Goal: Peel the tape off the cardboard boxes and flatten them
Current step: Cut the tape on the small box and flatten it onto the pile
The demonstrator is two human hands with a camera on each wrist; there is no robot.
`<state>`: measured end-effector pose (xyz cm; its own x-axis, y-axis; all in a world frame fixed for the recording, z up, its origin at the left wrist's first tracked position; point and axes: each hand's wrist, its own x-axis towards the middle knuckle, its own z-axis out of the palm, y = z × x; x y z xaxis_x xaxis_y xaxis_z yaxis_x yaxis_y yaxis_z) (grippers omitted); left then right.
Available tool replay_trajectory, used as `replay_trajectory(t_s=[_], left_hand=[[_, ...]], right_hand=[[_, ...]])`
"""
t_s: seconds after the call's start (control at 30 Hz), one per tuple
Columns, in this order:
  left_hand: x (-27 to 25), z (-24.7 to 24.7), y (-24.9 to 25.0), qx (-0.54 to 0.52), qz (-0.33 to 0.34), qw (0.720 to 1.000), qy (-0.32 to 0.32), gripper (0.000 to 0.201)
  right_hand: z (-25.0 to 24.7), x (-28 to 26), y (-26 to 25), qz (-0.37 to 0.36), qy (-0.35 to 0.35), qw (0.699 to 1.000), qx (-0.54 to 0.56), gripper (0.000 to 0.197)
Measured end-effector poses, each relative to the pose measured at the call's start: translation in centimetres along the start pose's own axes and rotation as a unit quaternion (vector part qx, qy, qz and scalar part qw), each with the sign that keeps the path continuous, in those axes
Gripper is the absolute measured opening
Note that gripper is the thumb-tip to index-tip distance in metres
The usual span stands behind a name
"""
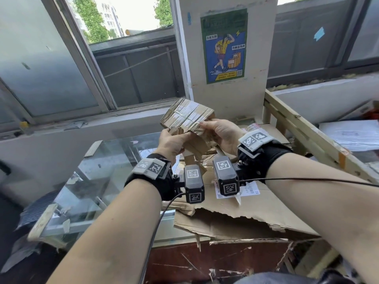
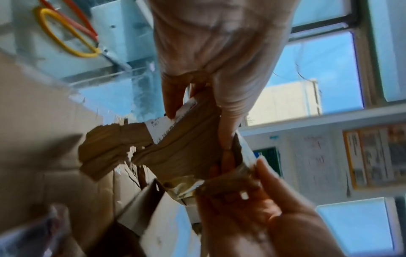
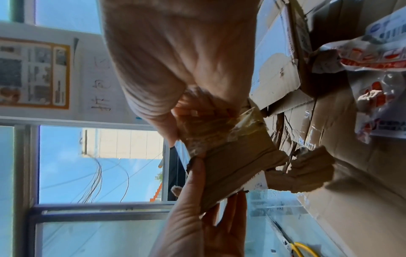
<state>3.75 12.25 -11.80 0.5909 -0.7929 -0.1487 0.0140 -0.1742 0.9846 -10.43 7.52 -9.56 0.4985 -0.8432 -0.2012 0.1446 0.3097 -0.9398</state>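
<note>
Window ledge behind, flat cardboard [image 1: 256,210] below. Box [image 1: 185,117] held up between both hands, long axis left-right, taped face tilted up toward the window. Left hand [image 1: 174,143] grips the lower left corner; right hand [image 1: 222,133] pinches tape [image 3: 219,128] at its fingertips. Best: brace with left, peel low along the seam.
</note>
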Motion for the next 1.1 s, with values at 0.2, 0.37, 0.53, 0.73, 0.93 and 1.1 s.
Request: replay_trajectory(t_s=[0.2, 0.37, 0.53, 0.73, 0.93, 1.1], left_hand=[[0.8, -0.2, -0.9, 0.170, 0.070, 0.979, 0.087, 0.083], [0.2, 0.0, -1.1, 0.277, 0.132, 0.949, 0.072, 0.072], [-1.2, 0.6, -1.6, 0.305, 0.206, 0.928, 0.052, 0.056], [-0.6, 0.0, -0.3, -0.079, 0.018, 0.997, -0.019, 0.109], [-0.7, 0.1, -0.4, -0.138, -0.071, 0.987, 0.027, 0.031], [-1.0, 0.3, -0.6, -0.165, -0.052, 0.985, 0.019, 0.042]], right_hand=[[-0.2, 0.4, 0.4, -0.045, 0.043, 0.988, -0.142, 0.014], [-0.7, 1.1, 0.7, -0.088, 0.084, 0.974, -0.192, 0.017], [-1.0, 1.5, 0.7, -0.085, 0.098, 0.981, -0.146, 0.025], [-2.7, 1.5, 1.2, -0.092, 0.095, 0.971, -0.197, 0.027], [-2.4, 1.2, 1.2, -0.123, 0.133, 0.956, -0.230, 0.023], [-2.1, 0.6, 0.7, -0.126, 0.150, 0.956, -0.218, 0.026]])
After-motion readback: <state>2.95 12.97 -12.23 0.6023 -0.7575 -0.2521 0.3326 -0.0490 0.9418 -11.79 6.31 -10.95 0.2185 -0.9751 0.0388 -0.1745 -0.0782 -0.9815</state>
